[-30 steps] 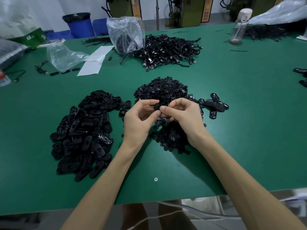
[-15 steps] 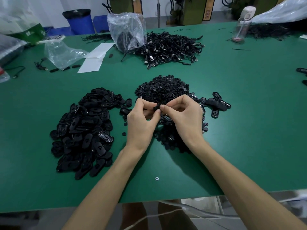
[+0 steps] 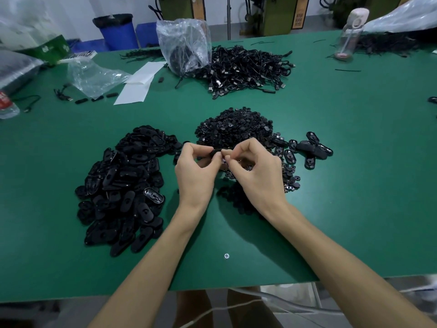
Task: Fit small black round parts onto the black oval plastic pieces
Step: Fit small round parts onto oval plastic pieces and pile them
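My left hand (image 3: pixel 196 171) pinches a black oval plastic piece (image 3: pixel 215 152) between thumb and fingers, over the near part of the pile of small black round parts (image 3: pixel 234 129). My right hand (image 3: pixel 253 169) meets it from the right, its thumb and forefinger pinched at the piece's end; what they hold is hidden. A large heap of black oval pieces (image 3: pixel 123 185) lies on the green table (image 3: pixel 354 185) to the left of my hands. Several oval pieces (image 3: pixel 309 150) lie in a small group to the right of the round parts.
At the back lie a tangle of black cables (image 3: pixel 246 67) and a clear plastic bag (image 3: pixel 184 43). A white paper sheet (image 3: pixel 139 84) and another clear bag (image 3: pixel 92 74) sit back left. A water bottle (image 3: pixel 350 31) stands back right. The table's front edge is close to me.
Both hands have stayed together over the round-parts pile, shifting slightly away from me. The fingers have closed in tighter around the oval piece.
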Available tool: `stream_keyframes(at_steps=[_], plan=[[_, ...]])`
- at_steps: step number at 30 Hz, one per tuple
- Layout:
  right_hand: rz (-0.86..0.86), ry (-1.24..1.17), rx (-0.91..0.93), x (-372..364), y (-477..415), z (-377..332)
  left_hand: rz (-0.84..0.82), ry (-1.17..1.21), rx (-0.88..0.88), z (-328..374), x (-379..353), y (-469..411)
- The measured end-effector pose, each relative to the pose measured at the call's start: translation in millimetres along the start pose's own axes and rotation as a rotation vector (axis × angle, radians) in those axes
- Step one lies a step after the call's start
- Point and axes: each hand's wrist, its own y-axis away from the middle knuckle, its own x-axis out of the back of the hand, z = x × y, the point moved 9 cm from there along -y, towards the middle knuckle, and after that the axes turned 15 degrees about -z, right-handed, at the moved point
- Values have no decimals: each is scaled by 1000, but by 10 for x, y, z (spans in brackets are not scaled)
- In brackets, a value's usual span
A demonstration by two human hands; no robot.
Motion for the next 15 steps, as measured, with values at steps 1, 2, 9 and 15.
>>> stream_keyframes(at_steps=[1, 2, 9, 15], plan=[[-7, -2, 2, -5, -6, 3, 1, 32, 16, -18, 5, -8], [-8, -12, 0, -3, -10, 12, 2, 68, 31, -33, 8, -15], [51, -54, -101, 171, -66, 135, -23, 428, 155, -168, -22, -31], [-23, -160, -167, 87, -101, 225, -123, 403, 139, -155, -123, -34]])
